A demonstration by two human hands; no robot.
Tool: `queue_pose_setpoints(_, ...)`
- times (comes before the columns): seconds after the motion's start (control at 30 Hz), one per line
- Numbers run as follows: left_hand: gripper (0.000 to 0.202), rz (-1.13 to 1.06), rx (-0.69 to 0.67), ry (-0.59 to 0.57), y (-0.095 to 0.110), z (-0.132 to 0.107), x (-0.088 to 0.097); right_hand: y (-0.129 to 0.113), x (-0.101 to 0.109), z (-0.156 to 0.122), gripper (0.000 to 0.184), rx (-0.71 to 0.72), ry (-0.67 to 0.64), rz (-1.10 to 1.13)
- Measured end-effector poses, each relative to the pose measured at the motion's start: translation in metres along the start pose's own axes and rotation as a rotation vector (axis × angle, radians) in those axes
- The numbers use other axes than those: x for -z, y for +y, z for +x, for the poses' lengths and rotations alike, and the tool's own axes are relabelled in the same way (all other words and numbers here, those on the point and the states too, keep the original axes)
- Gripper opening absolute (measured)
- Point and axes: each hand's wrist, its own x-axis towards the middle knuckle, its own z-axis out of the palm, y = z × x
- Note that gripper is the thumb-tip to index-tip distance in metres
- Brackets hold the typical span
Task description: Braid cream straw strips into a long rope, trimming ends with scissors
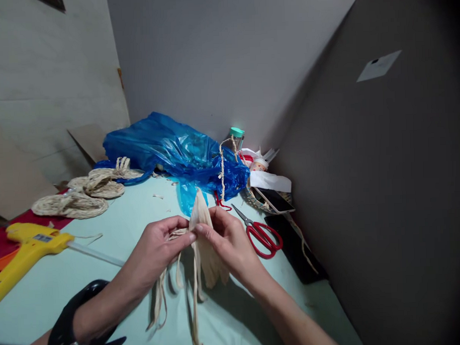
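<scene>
left hand | right hand | both fingers pinching husk strips, palms facing

— What is lying on the counter?
— Red scissors are resting near a blue plastic bag; a yellow glue gun is sitting left, beside woven mats.

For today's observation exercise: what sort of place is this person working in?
Probably a home craft corner: a yellow glue gun, red scissors and woven straw pieces lie on the table, while both hands hold dried husk strips.
</scene>
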Motion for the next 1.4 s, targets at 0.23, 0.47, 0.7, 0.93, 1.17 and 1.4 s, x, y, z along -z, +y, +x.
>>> queue_pose_setpoints(0.23,0.031,-0.123,0.108,0.038,-0.004,-0.003,0.009,0.009,0.011,0.011,0.027,-0.262,-0.226,0.515)
queue_pose_setpoints(0.47,0.022,-0.191,0.115,-0.041,-0.008,-0.003,0.013,0.014,0.008,0.01,0.026,-0.289,-0.276,0.609)
queue_pose_setpoints(0.7,0.026,-0.18,0.082,-0.069,-0.004,-0.004,0.008,0.009,0.003,0.007,0.027,-0.189,-0.235,0.415)
queue_pose_setpoints(0.93,0.015,-0.016,0.024,-0.044,-0.003,-0.004,0.008,0.007,0.002,0.005,0.024,-0.174,-0.229,0.234)
queue_pose_setpoints(1.17,0.009,-0.035,0.019,-0.042,-0.001,-0.004,0.008,0.004,0.002,0.004,0.018,-0.118,-0.199,0.089)
queue_pose_setpoints(1.4,0.014,-0.065,0.011,-0.043,-0.005,-0.003,0.009,0.004,-0.005,0.002,0.014,-0.113,-0.134,0.034)
